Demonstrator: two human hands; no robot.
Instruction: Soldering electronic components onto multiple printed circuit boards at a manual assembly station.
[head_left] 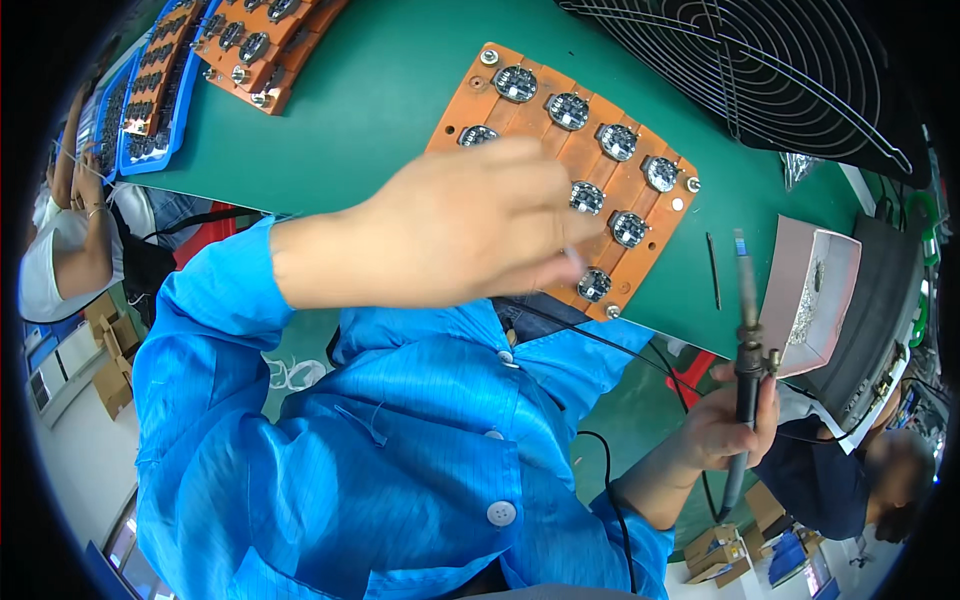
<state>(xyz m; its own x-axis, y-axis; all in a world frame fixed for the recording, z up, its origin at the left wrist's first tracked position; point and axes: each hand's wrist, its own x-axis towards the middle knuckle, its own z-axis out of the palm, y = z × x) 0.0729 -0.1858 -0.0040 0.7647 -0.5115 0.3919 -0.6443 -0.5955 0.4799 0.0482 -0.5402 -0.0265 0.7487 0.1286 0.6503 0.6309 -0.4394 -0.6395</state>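
Observation:
My left hand is over the orange fixture board, its fingers curled in toward the thumb. Motion blur softens the fingers, and whatever they may pinch cannot be made out. Small round black circuit boards sit in rows of recesses on the fixture; the hand covers some of them. To the right, beyond the table's front edge, my right hand is closed around the dark handle of a soldering iron. The iron stands nearly upright with its tip end pointing up, away from the fixture.
Beside the iron is an open pinkish box with small pale parts. A thin black stick lies on the green table. A black fan grille fills the back right. More orange fixtures and blue trays stand left. Other people sit at both sides.

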